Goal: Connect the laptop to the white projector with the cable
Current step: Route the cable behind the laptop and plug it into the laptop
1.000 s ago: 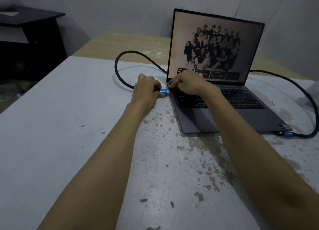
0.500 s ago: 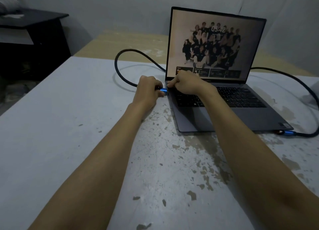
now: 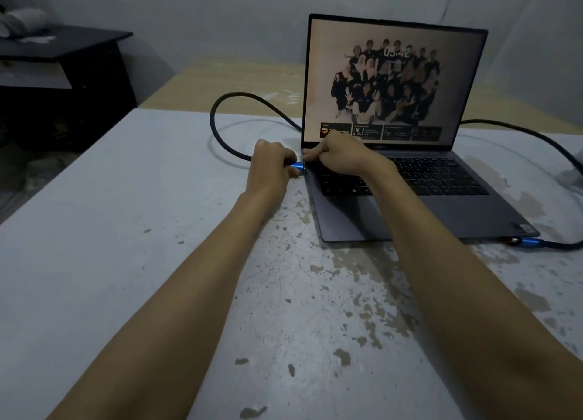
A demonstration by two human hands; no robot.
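An open grey laptop [image 3: 441, 208] stands on the white table [image 3: 110, 230], its screen lit. My left hand [image 3: 271, 167] grips the blue plug [image 3: 297, 167] of a black cable [image 3: 220, 135] and holds it against the laptop's left edge near the hinge. My right hand [image 3: 337, 154] rests closed on the laptop's back left corner, pinching that edge. The cable loops behind the screen, comes out on the right, and its other blue plug [image 3: 531, 242] lies on the table by the laptop's front right corner. The white projector is out of view.
A dark side table [image 3: 63, 82] with white items on top stands at the far left, beyond the table's edge. A bare wood strip [image 3: 236, 82] runs along the back of the table. The tabletop paint is chipped near the middle.
The blue plug has moved right, closing the gap to the laptop's left edge. My right hand has stayed on the laptop's corner.
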